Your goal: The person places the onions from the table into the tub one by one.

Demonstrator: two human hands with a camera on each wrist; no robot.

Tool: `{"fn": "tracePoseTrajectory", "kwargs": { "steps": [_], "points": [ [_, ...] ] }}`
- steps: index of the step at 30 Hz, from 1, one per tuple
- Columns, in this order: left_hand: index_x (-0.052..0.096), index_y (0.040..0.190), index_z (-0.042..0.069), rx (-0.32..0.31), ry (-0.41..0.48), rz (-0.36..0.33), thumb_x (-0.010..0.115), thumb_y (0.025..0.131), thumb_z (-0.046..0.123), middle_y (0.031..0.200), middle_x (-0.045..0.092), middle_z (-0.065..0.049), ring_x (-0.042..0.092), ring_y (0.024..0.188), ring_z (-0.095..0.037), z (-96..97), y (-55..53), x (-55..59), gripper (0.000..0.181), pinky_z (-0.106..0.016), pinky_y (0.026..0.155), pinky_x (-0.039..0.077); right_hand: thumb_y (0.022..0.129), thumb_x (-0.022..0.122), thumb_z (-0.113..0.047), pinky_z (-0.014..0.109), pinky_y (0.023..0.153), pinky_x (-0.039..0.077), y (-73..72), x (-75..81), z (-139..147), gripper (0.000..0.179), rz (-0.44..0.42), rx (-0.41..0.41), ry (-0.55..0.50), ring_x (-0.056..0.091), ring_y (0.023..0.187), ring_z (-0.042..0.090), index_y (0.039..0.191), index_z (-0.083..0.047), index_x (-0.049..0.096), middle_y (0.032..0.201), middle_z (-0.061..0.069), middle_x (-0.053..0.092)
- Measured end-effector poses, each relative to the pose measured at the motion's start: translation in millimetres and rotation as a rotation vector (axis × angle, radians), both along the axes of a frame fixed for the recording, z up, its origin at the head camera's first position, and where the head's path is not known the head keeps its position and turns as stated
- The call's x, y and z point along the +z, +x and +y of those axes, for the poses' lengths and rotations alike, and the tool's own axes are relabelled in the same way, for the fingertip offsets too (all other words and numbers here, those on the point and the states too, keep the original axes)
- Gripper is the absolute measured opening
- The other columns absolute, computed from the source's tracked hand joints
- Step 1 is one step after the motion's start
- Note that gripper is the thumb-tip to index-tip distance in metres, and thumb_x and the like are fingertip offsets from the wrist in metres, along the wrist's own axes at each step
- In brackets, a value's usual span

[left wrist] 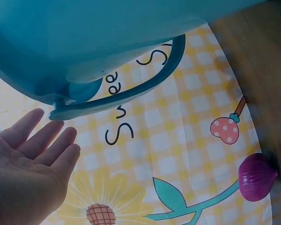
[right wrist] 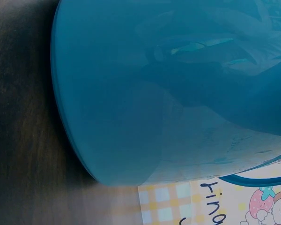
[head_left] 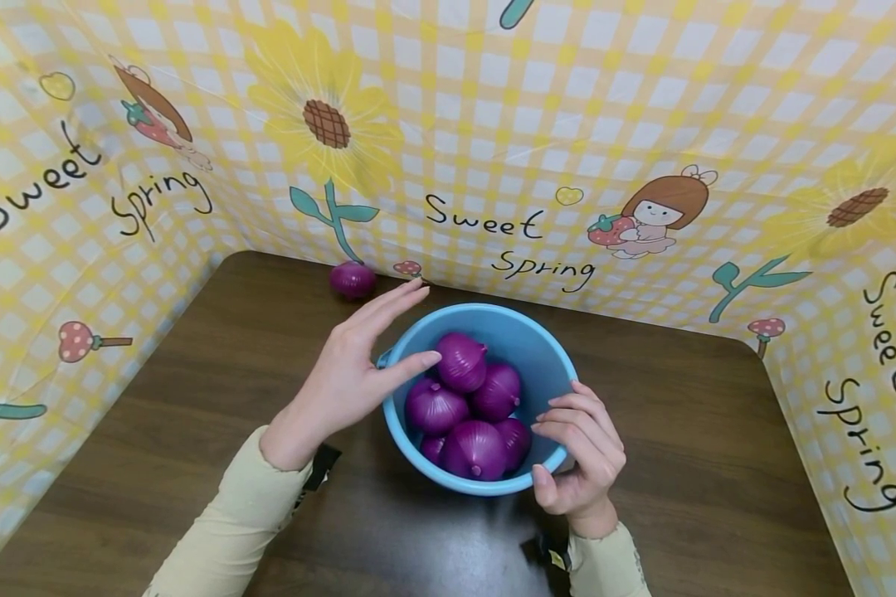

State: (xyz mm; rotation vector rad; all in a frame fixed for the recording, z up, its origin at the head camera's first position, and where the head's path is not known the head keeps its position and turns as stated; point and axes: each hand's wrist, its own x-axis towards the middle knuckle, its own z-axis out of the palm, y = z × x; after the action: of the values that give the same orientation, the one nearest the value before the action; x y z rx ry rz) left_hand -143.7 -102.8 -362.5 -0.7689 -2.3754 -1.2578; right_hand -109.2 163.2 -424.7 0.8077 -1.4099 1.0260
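Note:
A light blue bucket (head_left: 485,310) stands on the table and holds several purple onions (head_left: 475,450). Over its left rim is my left hand (head_left: 343,373), fingers extended and thumb reaching above the onions. In the left wrist view this hand (left wrist: 33,164) is seen palm up with nothing in it, close to the bucket's handle (left wrist: 126,96). My right hand (head_left: 586,448) holds the right rim, fingers bent over the edge and thumb at the near side. The right wrist view shows mostly the bucket's outer wall (right wrist: 131,103); the fingers there are hidden.
One loose purple onion (head_left: 353,280) lies at the table's back edge, left of the bucket. The dark wood table (head_left: 687,464) is enclosed by a yellow checked cloth (head_left: 448,149) at the back and both sides.

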Motion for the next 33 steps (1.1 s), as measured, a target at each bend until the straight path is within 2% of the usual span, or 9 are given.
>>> {"fn": "tracePoseTrajectory", "kwargs": {
  "steps": [6, 9, 25, 33],
  "points": [
    [0.053, 0.15, 0.019, 0.019, 0.005, -0.003, 0.082, 0.089, 0.031, 0.156, 0.044, 0.005, 0.038, 0.144, -0.016, -2.7, -1.3, -2.5, 0.069, -0.053, 0.11, 0.04, 0.09, 0.062, -0.042, 0.047, 0.092, 0.054, 0.2, -0.5, 0.1, 0.054, 0.0, 0.0, 0.0, 0.059, 0.061, 0.035, 0.059, 0.002, 0.064, 0.061, 0.014, 0.063],
    [0.052, 0.151, 0.02, 0.029, 0.004, -0.003, 0.081, 0.089, 0.032, 0.156, 0.043, 0.009, 0.037, 0.144, -0.016, -3.9, -2.1, -2.9, 0.069, -0.052, 0.11, 0.04, 0.09, 0.061, -0.042, 0.047, 0.093, 0.054, 0.2, -0.6, 0.3, 0.054, -0.003, 0.0, 0.001, 0.059, 0.061, 0.035, 0.059, 0.002, 0.064, 0.061, 0.014, 0.063],
    [0.051, 0.151, 0.024, 0.074, 0.036, 0.006, 0.077, 0.093, 0.034, 0.155, 0.044, 0.011, 0.04, 0.143, -0.014, -9.4, -6.1, -4.2, 0.065, -0.051, 0.111, 0.039, 0.09, 0.061, -0.042, 0.047, 0.093, 0.054, 0.7, -0.8, 0.6, 0.054, -0.005, -0.003, 0.006, 0.06, 0.061, 0.035, 0.06, 0.002, 0.064, 0.062, 0.015, 0.063],
    [0.054, 0.149, 0.023, 0.13, 0.064, -0.006, 0.077, 0.093, 0.034, 0.153, 0.049, 0.005, 0.043, 0.141, -0.016, -15.2, -9.0, -6.2, 0.062, -0.052, 0.111, 0.038, 0.09, 0.061, -0.042, 0.047, 0.093, 0.054, 0.4, -0.1, 0.0, 0.054, 0.005, -0.002, 0.002, 0.059, 0.061, 0.035, 0.059, 0.002, 0.064, 0.061, 0.015, 0.063]
  ]
}}
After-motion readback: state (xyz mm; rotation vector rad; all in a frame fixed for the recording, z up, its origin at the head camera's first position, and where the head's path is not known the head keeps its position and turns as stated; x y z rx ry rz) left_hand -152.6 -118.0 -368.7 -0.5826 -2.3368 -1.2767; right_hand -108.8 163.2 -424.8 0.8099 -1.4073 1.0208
